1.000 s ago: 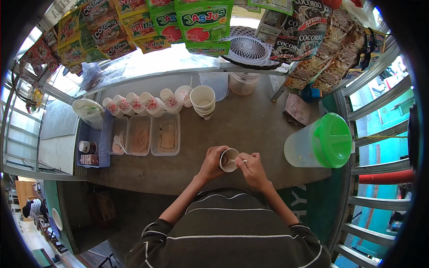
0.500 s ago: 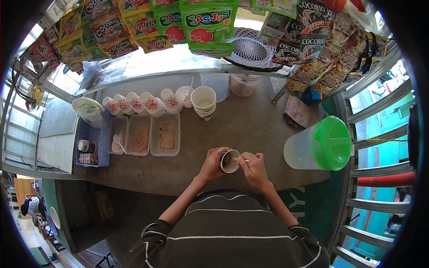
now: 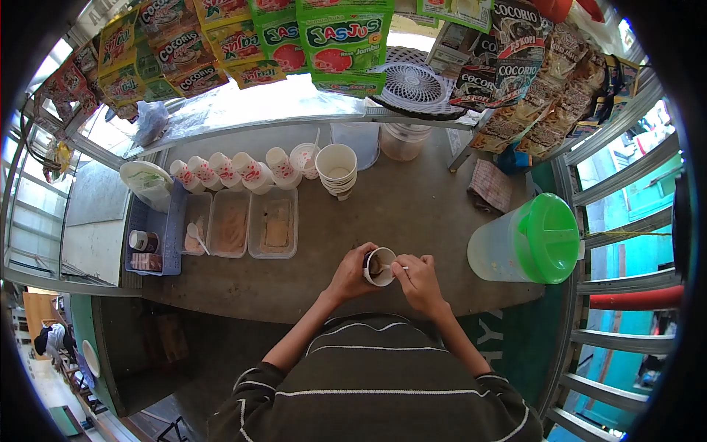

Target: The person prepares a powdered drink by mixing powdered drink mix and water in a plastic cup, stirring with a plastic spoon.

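My left hand (image 3: 353, 272) is wrapped round a paper cup (image 3: 381, 280), which tilts a little over the front of the counter. Something brown shows inside the cup. Between the closed fingers of my right hand (image 3: 418, 281) is the handle of a white plastic spoon (image 3: 404, 267); its bowl end is down in the cup. Ahead and slightly left stands a stack of white paper cups (image 3: 337, 163). Three clear containers of powder (image 3: 274, 221) sit to the left, one with a white spoon (image 3: 196, 236) in it.
A drink jug with a green lid (image 3: 549, 237) stands at the right beside a folded cloth (image 3: 490, 186). Several printed cup stacks (image 3: 250, 171) line the back left near a blue basket (image 3: 156, 228). Sachets (image 3: 346, 44) hang overhead. A lidded tub (image 3: 404, 141) is at the back.
The spoon has shifted slightly within the cup, and the brown contents look a bit different. Both hands stay in nearly the same place.
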Available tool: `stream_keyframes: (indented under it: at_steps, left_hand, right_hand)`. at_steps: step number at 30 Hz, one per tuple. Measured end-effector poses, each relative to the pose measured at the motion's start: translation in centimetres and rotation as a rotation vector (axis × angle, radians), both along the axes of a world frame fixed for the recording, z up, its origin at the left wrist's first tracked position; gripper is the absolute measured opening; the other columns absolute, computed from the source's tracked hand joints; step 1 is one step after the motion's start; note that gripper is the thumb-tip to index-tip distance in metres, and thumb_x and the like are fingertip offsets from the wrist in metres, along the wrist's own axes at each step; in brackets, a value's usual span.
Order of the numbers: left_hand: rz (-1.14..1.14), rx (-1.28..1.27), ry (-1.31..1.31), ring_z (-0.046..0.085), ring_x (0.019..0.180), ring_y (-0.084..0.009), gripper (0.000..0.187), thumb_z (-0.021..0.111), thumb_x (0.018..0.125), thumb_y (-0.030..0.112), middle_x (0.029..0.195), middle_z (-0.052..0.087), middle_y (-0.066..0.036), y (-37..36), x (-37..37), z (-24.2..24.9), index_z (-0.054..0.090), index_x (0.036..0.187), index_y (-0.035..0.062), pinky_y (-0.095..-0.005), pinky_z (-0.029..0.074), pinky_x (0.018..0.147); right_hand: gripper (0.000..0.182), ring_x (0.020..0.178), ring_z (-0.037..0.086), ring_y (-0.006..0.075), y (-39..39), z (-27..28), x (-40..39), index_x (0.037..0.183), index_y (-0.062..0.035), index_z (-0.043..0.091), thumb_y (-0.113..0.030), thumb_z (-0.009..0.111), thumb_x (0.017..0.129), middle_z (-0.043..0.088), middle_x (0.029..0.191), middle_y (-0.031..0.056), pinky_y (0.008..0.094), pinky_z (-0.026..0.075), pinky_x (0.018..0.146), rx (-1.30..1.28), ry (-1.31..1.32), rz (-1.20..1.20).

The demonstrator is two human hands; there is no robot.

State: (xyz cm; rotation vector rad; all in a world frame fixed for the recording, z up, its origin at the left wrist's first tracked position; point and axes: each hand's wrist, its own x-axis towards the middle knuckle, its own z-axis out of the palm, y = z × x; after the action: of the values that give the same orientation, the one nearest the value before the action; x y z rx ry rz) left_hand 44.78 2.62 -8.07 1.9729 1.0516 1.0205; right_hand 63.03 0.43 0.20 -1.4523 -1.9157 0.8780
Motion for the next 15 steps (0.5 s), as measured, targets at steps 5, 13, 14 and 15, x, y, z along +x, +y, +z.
stream_keyframes:
  at_steps: [5,13,14,15]
  left_hand:
    - [-0.007,0.086,0.048,0.057,0.100,-0.0332,0.082,0.087,0.053,0.018,0.111,0.057,-0.014,0.2,0.0,-0.1,0.043,0.121,0.0039,-0.0395,0.047,0.084]
    - [-0.023,0.029,0.066,0.053,0.109,-0.0294,0.089,0.084,0.049,0.017,0.115,0.054,-0.011,0.0,-0.4,0.4,0.041,0.125,0.0074,-0.0399,0.038,0.092]
    - [-0.020,0.026,0.066,0.053,0.109,-0.0294,0.090,0.084,0.049,0.017,0.116,0.053,-0.011,0.1,-0.4,0.4,0.040,0.126,0.0074,-0.0400,0.037,0.093]
    - [-0.018,0.026,0.066,0.053,0.109,-0.0294,0.090,0.084,0.049,0.017,0.116,0.053,-0.011,0.1,-0.3,0.6,0.040,0.126,0.0074,-0.0400,0.037,0.093]
  right_hand:
    - [0.027,0.075,0.054,0.0223,0.0,0.1,0.0,0.085,-0.0067,0.059,-0.025,0.043,0.095,0.060,0.079,0.0076,0.0350,0.030,0.080,-0.059,0.091,0.021]
    - [0.028,0.074,0.053,0.0216,0.1,0.0,0.1,0.081,-0.0070,0.059,-0.026,0.044,0.095,0.060,0.078,0.0065,0.0344,0.030,0.080,-0.128,0.106,0.043]
    - [0.028,0.073,0.053,0.0218,0.1,0.2,-0.1,0.081,-0.0070,0.059,-0.026,0.044,0.095,0.060,0.077,0.0062,0.0343,0.030,0.080,-0.018,-0.018,-0.004]
    - [0.028,0.073,0.053,0.0218,0.2,0.1,0.0,0.081,-0.0070,0.059,-0.026,0.044,0.095,0.060,0.077,0.0062,0.0343,0.030,0.080,-0.017,-0.018,-0.002]
